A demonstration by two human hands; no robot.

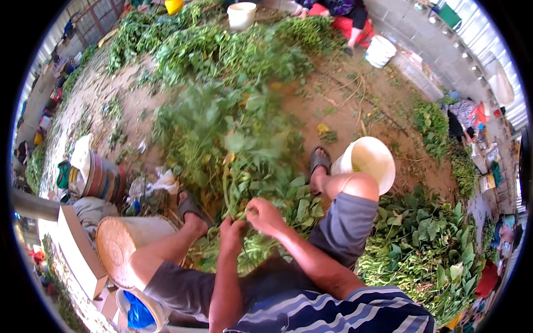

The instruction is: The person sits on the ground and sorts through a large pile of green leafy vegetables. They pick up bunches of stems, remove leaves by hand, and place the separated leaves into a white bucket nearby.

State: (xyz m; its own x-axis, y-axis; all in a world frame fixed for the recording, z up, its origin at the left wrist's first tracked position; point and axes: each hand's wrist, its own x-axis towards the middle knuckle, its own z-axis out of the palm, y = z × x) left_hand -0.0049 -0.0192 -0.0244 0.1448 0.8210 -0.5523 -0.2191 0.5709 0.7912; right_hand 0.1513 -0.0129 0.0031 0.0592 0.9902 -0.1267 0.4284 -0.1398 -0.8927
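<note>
Between my knees, my left hand is closed around the stem of a leafy green plant. The stalk rises from my fist into blurred foliage. Close beside it, my right hand has its fingers pinched together at the plant's lower end; what they hold is too small to make out. Under and around my hands spreads a heap of cut green plants, some leaves yellowing. By my right knee, a white bucket leans with its mouth toward me and a little green inside.
More plants are piled at my right. On my left stand a round drum, a striped bucket and a cardboard box. Farther off are a white bucket, another bucket and a seated person by the block wall.
</note>
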